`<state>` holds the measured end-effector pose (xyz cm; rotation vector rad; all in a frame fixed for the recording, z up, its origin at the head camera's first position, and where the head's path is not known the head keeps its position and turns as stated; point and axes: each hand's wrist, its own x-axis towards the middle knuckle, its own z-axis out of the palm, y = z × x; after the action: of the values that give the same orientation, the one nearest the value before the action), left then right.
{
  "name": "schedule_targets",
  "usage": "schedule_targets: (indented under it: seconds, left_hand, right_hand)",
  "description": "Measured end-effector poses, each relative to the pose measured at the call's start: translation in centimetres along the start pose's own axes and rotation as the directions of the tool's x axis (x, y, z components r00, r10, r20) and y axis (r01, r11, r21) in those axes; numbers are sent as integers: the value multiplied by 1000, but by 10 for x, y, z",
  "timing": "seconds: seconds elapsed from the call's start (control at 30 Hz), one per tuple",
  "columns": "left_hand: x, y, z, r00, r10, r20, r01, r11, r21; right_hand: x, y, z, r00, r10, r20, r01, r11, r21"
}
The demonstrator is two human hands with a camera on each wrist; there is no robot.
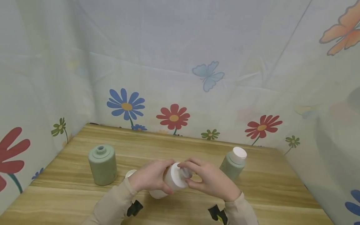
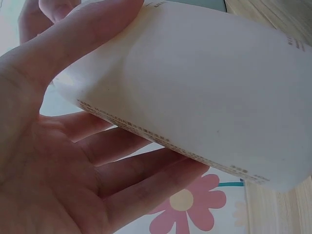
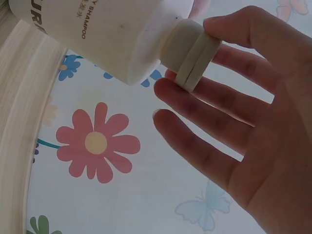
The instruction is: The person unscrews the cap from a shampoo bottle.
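Fingers of the left hand (image 1: 152,175) curl round the body of the white bottle (image 1: 172,178), thumb on one side and fingertips on the other; thumb and fingers of the right hand (image 1: 206,178) pinch its cap (image 3: 192,53), with the little finger apart from it. Both hands hold the bottle over the near middle of the table (image 1: 168,147). Its long axis slants: base toward the lower left of the head view, cap pointing up and to the right. I cannot tell whether the base touches the table.

To the left, well apart, an open green bottle (image 1: 102,168) stands upright, neck up. A round white piece (image 1: 130,173), partly hidden, shows just beside the left wrist. A capped green bottle (image 1: 232,166) stands near the right hand. Bare table stretches from the hands to the far edge, where the cloth (image 1: 157,78) rises; the side edges run beyond both green bottles.
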<state>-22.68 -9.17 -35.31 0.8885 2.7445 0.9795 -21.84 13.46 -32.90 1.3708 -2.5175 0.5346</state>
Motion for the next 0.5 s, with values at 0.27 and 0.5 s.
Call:
schedule_targets:
  seconds: [0.27, 0.5]
  left_hand:
    - [-1, 0, 0, 1000, -9, 2, 9, 1000, 13]
    - [-1, 1, 1, 1000, -22, 19, 22, 1000, -4]
  right_hand:
    - [3, -4, 0, 985, 169, 28, -171, 984, 57]
    - [2, -3, 0, 993, 117, 31, -118, 993, 21]
